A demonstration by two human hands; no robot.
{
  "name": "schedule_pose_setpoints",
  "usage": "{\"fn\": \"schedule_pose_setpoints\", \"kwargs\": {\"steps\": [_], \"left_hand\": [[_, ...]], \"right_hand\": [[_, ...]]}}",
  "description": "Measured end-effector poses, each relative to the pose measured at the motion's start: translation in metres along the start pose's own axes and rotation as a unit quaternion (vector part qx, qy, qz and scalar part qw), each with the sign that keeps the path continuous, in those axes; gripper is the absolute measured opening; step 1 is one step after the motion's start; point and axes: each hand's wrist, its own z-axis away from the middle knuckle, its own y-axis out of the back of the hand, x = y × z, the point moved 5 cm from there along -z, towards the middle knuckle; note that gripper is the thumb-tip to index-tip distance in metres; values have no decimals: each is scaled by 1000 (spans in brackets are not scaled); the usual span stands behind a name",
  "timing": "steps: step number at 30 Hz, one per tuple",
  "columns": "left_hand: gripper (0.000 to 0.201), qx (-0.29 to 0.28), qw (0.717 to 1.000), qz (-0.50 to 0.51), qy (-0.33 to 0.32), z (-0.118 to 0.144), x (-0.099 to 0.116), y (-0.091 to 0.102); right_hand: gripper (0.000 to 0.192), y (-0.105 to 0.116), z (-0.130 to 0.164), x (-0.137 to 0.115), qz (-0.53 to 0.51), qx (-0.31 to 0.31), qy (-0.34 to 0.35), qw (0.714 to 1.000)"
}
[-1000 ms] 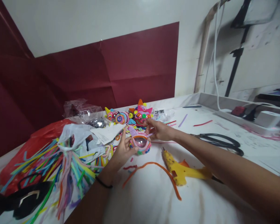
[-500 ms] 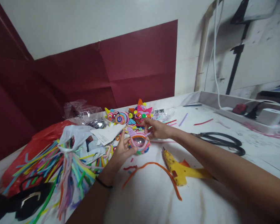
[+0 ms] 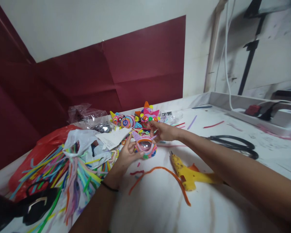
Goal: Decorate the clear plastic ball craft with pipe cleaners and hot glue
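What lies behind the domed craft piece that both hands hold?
Behind the domed craft piece, held by left hand and right hand, sit finished colourful ornaments; their lower parts are hidden.

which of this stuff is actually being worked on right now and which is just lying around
In hand:
- left hand and right hand, both on the round pipe-cleaner craft with the clear dome

Lying about:
- yellow glue gun
- orange pipe cleaner
- black scissors
- heap of coloured pipe cleaners
- finished colourful crafts behind
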Motion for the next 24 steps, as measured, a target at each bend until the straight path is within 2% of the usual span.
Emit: {"fn": "schedule_pose_setpoints", "kwargs": {"steps": [9, 13, 19, 24], "left_hand": [[78, 19, 998, 57, 17, -4, -9, 1], [77, 14, 997, 63, 48, -2, -8, -1], [51, -18, 998, 48, 47, 0, -5, -5], [44, -20, 997, 52, 47, -1, -9, -5]], "right_hand": [[55, -1, -6, 5, -54, -19, -10, 998], [55, -1, -7, 8, -74, -22, -24, 997], [57, -3, -4, 6, -123, -28, -50, 991], [61, -5, -1, 4, -165, -28, -71, 983]]}}
